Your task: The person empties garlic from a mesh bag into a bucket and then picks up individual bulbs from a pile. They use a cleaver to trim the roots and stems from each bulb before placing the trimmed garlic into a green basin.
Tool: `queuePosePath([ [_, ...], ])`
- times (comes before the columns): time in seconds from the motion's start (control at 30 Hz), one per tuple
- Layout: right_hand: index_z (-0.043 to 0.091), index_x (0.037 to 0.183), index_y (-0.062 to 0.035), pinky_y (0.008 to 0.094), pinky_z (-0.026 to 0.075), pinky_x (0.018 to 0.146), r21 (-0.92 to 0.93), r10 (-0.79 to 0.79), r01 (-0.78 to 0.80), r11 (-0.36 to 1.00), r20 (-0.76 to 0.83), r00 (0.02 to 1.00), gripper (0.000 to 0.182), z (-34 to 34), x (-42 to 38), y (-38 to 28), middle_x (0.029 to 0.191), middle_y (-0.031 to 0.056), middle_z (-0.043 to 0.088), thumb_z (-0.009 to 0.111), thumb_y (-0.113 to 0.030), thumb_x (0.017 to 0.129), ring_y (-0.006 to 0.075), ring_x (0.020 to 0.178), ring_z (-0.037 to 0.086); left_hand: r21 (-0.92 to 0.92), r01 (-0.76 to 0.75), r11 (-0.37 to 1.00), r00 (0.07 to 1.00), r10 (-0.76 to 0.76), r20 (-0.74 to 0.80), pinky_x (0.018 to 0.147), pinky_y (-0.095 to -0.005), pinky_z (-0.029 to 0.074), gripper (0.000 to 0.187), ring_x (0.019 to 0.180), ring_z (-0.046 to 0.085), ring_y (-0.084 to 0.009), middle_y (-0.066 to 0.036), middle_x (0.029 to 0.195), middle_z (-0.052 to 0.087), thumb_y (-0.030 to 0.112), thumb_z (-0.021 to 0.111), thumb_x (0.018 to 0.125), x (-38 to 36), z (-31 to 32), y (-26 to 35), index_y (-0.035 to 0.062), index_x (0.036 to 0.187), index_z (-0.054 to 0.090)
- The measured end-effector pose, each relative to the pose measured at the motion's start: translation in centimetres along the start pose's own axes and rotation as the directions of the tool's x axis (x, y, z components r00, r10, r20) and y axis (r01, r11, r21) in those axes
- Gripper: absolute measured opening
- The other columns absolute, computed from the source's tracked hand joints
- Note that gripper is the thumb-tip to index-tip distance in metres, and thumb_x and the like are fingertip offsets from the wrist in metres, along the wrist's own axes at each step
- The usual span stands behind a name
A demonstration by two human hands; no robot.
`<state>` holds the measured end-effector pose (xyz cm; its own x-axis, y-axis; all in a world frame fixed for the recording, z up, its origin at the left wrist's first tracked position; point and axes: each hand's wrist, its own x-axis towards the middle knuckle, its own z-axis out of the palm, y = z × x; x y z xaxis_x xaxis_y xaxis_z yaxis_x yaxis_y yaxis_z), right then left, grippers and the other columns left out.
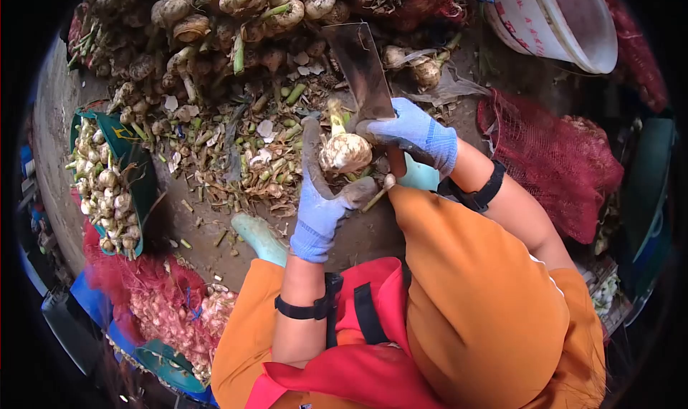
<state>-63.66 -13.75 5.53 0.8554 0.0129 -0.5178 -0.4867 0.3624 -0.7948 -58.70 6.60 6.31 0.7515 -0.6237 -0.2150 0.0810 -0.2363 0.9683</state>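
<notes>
A garlic bulb (345, 152) with a short cut stem is between my two gloved hands. My left hand (319, 194) is beside it, thumb and fingers spread around the bulb's left and lower side. My right hand (412, 132) is closed around the lower end of a cleaver (360, 69), whose broad blade points up and away. The wooden handle shows just below the hand. The bulb sits close to the right fingertips; whether they touch it is unclear. Cut stems and peelings (269, 151) cover the ground beyond my left hand.
A heap of garlic (193, 29) lies at the far side. A green scoop-like container (136, 172) of bulbs stands left. Red mesh bags lie at lower left (172, 294) and right (552, 158). A white bucket (552, 22) is at the far right. My knees frame the near side.
</notes>
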Motion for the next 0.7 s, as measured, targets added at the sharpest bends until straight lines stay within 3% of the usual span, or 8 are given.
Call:
queuePosePath([
  [0.03, 0.064, 0.091, -0.0021, 0.0317, 0.048, 0.065, -0.275, -0.023, 0.021, 0.961, -0.004, 1.0, 0.026, 0.7, -0.7, -1.7, 0.073, 0.01, 0.062, 0.065, -0.024, 0.078, 0.0168, 0.066, 0.059, -0.017, 0.031, 0.999, 1.0, -0.031, -0.001, 0.096, -0.0371, 0.047, 0.091, 0.116, 0.052, -0.0235, -0.014, 0.137, 0.041, 0.018, 0.073, 0.077, 0.4, -0.1, 1.1, 0.0076, 0.147, 0.016],
  [0.07, 0.064, 0.091, -0.0033, 0.0342, 0.049, 0.067, -0.415, -0.116, 0.113, 0.903, 0.017, 0.993, 0.025, 1.6, -1.6, -2.6, 0.076, 0.0112, 0.063, 0.066, -0.024, 0.076, 0.0213, 0.07, 0.061, -0.563, 0.293, 0.773, 0.935, -0.355, 0.0, 0.086, -0.0365, 0.053, 0.073, 0.108, 0.058, -0.0242, -0.015, 0.129, 0.047, 0.02, 0.065, 0.083, -0.8, 0.6, 3.0, 0.0063, 0.143, 0.026],
  [0.13, 0.063, 0.087, -0.0073, 0.0406, 0.049, 0.07, -0.731, -0.428, 0.376, 0.569, 0.127, 0.895, 0.022, 1.8, -1.7, -3.3, 0.086, 0.0132, 0.061, 0.067, -0.021, 0.071, 0.0328, 0.082, 0.062, -0.552, 0.32, 0.77, 0.929, -0.37, 0.022, 0.091, -0.0335, 0.048, 0.066, 0.111, 0.054, -0.0215, -0.013, 0.128, 0.048, 0.016, 0.064, 0.083, -1.0, -0.2, 1.9, 0.0038, 0.139, 0.032],
  [0.27, 0.06, 0.081, -0.0073, 0.0431, 0.049, 0.07, -0.842, -0.527, 0.292, 0.454, 0.01, 0.85, 0.019, 1.4, -2.9, -5.9, 0.086, 0.0127, 0.058, 0.066, -0.021, 0.069, 0.0346, 0.083, 0.06, -0.623, 0.369, 0.69, 0.911, -0.4, 0.097, 0.091, -0.032, 0.049, 0.048, 0.107, 0.056, -0.0185, -0.011, 0.118, 0.055, 0.009, 0.062, 0.082, -1.3, -0.6, 0.8, 0.0024, 0.126, 0.044],
  [0.4, 0.062, 0.084, -0.0076, 0.0412, 0.05, 0.07, -0.934, -0.201, 0.119, 0.336, 0.052, 0.978, 0.019, -1.3, -1.3, -3.1, 0.086, 0.0116, 0.06, 0.062, -0.022, 0.072, 0.0331, 0.084, 0.061, -0.68, 0.277, 0.679, 0.958, -0.253, 0.138, 0.078, -0.0383, 0.055, 0.054, 0.093, 0.063, -0.026, -0.015, 0.114, 0.058, 0.023, 0.067, 0.079, -1.6, -1.3, 2.1, 0.0065, 0.125, 0.045],
  [0.43, 0.064, 0.087, -0.0078, 0.0386, 0.05, 0.072, -0.821, 0.351, -0.376, 0.43, -0.231, 0.907, 0.02, -2.5, -0.5, -3.9, 0.091, 0.0122, 0.063, 0.061, -0.022, 0.074, 0.032, 0.088, 0.062, -0.68, 0.301, 0.668, 0.949, -0.276, 0.15, 0.072, -0.0395, 0.056, 0.06, 0.083, 0.065, -0.0305, -0.016, 0.109, 0.06, 0.034, 0.068, 0.078, -1.5, -1.8, 3.0, 0.0105, 0.128, 0.044],
  [0.6, 0.063, 0.086, -0.0035, 0.0366, 0.05, 0.079, -0.719, -0.456, 0.402, 0.568, 0.132, 0.88, 0.016, -0.1, -2.2, -3.8, 0.11, 0.0129, 0.062, 0.062, -0.014, 0.075, 0.0296, 0.096, 0.062, -0.554, 0.497, 0.668, 0.862, -0.455, 0.225, 0.049, -0.0288, 0.053, 0.057, 0.072, 0.066, -0.0202, -0.01, 0.095, 0.061, 0.049, 0.052, 0.09, -1.2, -4.0, 1.8, 0.0048, 0.124, 0.045],
  [0.7, 0.064, 0.09, -0.0025, 0.0325, 0.05, 0.072, -0.514, -0.304, 0.34, 0.787, 0.157, 0.94, 0.021, 3.1, -1.0, -3.1, 0.096, 0.0112, 0.066, 0.065, -0.02, 0.078, 0.0235, 0.085, 0.064, -0.642, 0.41, 0.648, 0.881, -0.464, 0.093, 0.045, -0.0271, 0.051, 0.057, 0.064, 0.064, -0.0199, -0.01, 0.094, 0.061, 0.046, 0.054, 0.09, -0.2, -1.5, 1.7, 0.0033, 0.126, 0.043],
])
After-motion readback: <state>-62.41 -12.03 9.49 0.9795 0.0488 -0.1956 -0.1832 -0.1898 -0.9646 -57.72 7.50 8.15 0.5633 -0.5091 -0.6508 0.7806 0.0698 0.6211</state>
